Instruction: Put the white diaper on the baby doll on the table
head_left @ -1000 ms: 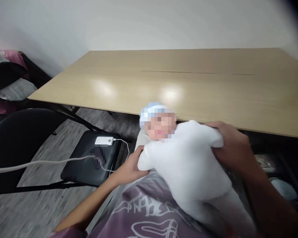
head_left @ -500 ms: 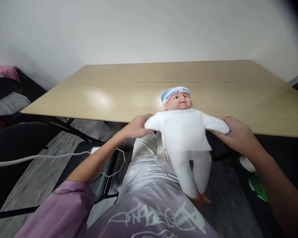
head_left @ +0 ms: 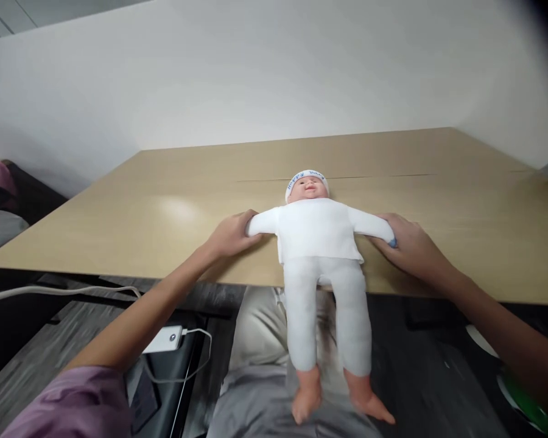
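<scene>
A baby doll (head_left: 318, 234) in a white top and white trousers faces up over the near edge of the wooden table (head_left: 201, 201). Its head, in a white cap with blue lettering, lies above the tabletop, while its bare feet hang past the edge over my lap. My left hand (head_left: 232, 234) is closed around the end of the doll's sleeve on the left. On the other side my right hand (head_left: 408, 243) grips the opposite sleeve end, where a bit of blue shows. Both doll arms are stretched out sideways.
A white power bank (head_left: 164, 339) with a cable lies on a black chair seat (head_left: 182, 365) at the left. Low on the right is a green round object (head_left: 527, 395), partly behind my forearm. A pale wall (head_left: 278, 73) stands behind the table.
Both hands have carried the doll forward from above my lap to the table. Its legs now hang straighter and both feet show. My view has shifted too.
</scene>
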{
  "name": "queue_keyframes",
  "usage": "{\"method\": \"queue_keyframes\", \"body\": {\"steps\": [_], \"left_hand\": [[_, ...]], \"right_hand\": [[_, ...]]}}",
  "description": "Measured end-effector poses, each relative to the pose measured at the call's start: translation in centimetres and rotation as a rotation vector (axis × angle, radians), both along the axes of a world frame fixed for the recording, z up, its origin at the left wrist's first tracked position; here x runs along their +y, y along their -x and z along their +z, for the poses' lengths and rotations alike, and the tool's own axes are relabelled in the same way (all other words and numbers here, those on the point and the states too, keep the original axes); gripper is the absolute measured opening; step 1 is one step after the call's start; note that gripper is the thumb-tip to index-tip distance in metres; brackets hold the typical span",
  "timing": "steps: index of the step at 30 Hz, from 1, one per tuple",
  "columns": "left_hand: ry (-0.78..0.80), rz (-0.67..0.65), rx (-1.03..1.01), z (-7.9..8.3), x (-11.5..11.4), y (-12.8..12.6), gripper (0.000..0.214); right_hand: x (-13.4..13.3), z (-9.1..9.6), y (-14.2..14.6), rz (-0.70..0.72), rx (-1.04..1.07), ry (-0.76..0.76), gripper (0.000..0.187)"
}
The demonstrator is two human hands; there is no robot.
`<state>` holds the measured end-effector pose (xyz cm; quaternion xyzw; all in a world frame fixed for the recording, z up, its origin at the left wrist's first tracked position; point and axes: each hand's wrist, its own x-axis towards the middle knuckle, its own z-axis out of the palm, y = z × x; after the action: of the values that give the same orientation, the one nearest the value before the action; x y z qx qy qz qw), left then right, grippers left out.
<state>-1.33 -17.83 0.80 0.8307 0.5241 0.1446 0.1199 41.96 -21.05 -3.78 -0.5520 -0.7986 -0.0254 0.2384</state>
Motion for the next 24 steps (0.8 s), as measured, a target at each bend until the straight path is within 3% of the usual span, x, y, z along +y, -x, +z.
{"method": "queue_keyframes", "body": {"steps": [6,11,18,24], "left_hand": [[-0.187,0.043,0.029,-2.7,6.8,1.0,0.051],[-0.313,0.063,0.033,-4.8,13.8,1.5,0.058],[-0.450,0.126,0.023,-5.5,23.2,1.6,0.061],[-0.468,0.169,-0.061,-6.1,27.4,2.7,0.058]], "right_hand": [[6.3,-0.8,0.5,0.000,0.014,0.086,0.039],[12.3,-1.5,0.6,0.001,0.047,0.024,0.048],[22.0,-1.5,0.7,0.008,0.051,-0.062,0.047],[28.2,-2.7,-0.3,0.020,-0.008,-0.182,0.044]]}}
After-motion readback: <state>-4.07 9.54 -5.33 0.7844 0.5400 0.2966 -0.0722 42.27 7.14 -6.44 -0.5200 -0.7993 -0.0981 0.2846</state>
